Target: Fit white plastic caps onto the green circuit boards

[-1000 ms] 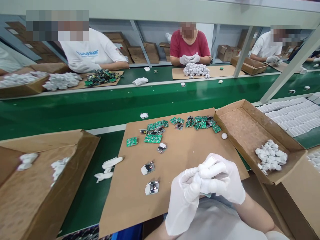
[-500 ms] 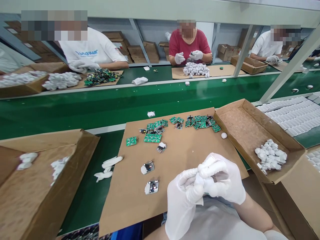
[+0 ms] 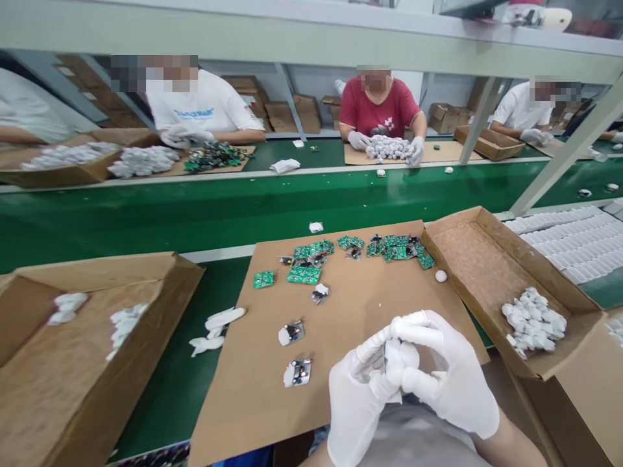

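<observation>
The person is pressing a small white plastic part (image 3: 400, 358) between both gloved hands, low over the near edge of the cardboard sheet (image 3: 360, 305) on the bench. The part is looking light, hard and smooth, likely slippery against gloves and easy to crack if squeezed unevenly, so gripping it by its outer sides is seeming wisest. The left hand (image 3: 357, 395) is curling tightly around it from below, fingers closed. The right hand (image 3: 445, 373) is wrapping over it from the other side, fingertips pinching down. Little green circuit boards (image 3: 304, 274) are lying farther up the sheet.
</observation>
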`<move>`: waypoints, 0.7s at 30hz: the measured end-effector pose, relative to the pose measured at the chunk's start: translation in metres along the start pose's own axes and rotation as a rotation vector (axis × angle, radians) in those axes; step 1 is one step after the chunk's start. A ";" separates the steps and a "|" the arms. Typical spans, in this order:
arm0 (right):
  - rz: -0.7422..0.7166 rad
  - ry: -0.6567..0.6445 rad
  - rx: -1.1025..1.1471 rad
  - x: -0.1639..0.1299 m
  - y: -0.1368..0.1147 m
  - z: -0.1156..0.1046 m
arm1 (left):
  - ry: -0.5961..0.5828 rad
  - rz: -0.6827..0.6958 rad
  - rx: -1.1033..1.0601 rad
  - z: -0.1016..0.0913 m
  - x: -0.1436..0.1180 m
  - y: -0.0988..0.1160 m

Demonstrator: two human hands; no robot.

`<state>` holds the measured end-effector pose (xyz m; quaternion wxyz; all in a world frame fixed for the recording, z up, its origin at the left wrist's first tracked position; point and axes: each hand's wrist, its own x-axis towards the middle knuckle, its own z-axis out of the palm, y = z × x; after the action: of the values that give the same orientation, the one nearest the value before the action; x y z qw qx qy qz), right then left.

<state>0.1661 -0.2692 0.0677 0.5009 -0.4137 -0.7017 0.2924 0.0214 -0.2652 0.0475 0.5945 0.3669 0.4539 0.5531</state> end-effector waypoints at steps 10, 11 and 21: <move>0.338 -0.413 -0.139 0.066 0.022 0.010 | 0.048 0.057 -0.085 -0.026 0.025 -0.009; 0.376 -0.443 -0.158 0.084 0.028 0.013 | 0.078 0.041 -0.068 -0.033 0.027 -0.008; 0.537 -0.223 -0.817 0.252 0.127 0.011 | 0.580 -0.017 0.508 -0.146 0.011 -0.001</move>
<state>0.1533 0.0124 0.0753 0.1269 -0.7082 -0.6770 0.1548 -0.1167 -0.2640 -0.0016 0.3361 0.3270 0.7289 0.4988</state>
